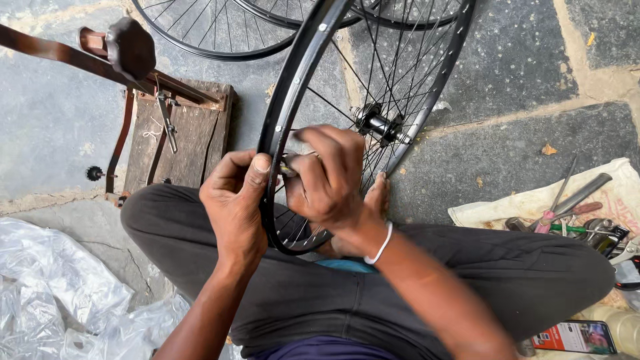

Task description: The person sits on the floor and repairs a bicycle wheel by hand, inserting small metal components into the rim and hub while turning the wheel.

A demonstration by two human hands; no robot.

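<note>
A black bicycle wheel rim with thin spokes and a metal hub stands upright between my crossed legs. My left hand presses its thumb against the rim's inner edge from the left. My right hand curls over the rim beside it, fingers pinching a small metal part, likely a spoke end or a small tool; what exactly it is stays hidden. A white band circles my right wrist.
A wooden block with a rusty metal stand and a knob sits at left. More wheels lie behind. Tools rest on a cloth at right, a phone near my knee, crumpled plastic sheet at bottom left.
</note>
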